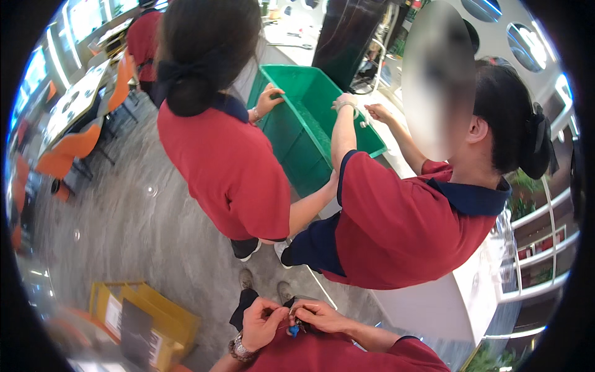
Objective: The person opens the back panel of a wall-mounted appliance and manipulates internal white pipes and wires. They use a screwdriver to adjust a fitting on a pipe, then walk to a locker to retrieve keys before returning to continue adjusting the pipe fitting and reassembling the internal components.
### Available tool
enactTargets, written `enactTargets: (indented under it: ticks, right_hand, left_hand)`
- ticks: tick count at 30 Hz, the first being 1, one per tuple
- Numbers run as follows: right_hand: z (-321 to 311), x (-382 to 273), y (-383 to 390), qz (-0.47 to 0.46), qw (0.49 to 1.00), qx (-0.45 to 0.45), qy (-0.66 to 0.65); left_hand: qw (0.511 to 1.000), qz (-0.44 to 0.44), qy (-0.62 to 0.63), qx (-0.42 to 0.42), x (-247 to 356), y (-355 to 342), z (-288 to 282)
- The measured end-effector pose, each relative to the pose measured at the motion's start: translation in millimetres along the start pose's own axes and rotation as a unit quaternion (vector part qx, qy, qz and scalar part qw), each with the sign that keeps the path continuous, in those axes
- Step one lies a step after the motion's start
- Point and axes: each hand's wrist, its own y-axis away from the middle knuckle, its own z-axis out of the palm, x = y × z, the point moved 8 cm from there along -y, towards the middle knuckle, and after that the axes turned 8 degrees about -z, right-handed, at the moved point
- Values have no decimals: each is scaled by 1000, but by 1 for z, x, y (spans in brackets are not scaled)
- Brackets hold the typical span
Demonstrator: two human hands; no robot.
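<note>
Between the fingertips, close against the wearer's red shirt (338, 354), a small bunch (294, 330) hangs; its lower part is a rounded, bright blue piece, with darker bits beside it that are too small to make out. The left hand (263, 321) pinches at it from one side, thumb laid toward bent fingers; the right hand (322, 317) meets it from the other, thumb and fingers closed on its upper part, so both grips are shut on the same bunch, nearly touching; a chunky link band (240, 348), metallic in its shine, circles the left wrist.

Just past the grip stand two scuffed, greyish shoes (246, 279); the floor (130, 217) around them is grey, streaked and softly glossy. Left of the grip sits a mustard-yellow box (176, 316), straight-edged and upright-sided, with a flat dark panel (136, 332) at its front; right of the grip runs a smooth white counter (434, 316), its edge bowed by the lens.

Farther beyond the hands, two co-workers in red cloth tops (223, 164) with navy collars flank a deep green tub (291, 149); its walls look like plastic, ribbed outside, with a broad squared rim; a co-worker's hand (269, 100) rests on that rim. Behind the tub rises a black pillar (347, 37), polished and faintly veined; far to the grip's left, orange chairs (77, 142) with curved shells line a pale, flat table (74, 105).
</note>
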Motion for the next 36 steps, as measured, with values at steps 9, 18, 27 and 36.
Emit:
enactTargets:
  ticks: [9, 18, 27, 36]
  right_hand:
    - [10, -13, -30, -127, 960, 250, -7]
    - [-19, -53, -12, -223, 883, 413, -15]
    - [-29, -56, -8, -268, 861, 421, -98]
    - [-36, -32, -5, -187, 888, 407, -103]
  left_hand:
    - [965, -13, -119, -233, 39, -79, -8]
    - [961, -78, -71, -255, 23, -94, -16]
    - [967, -114, -95, -208, 20, -83, -27]
    - [970, -134, -97, -176, 2, -73, -26]
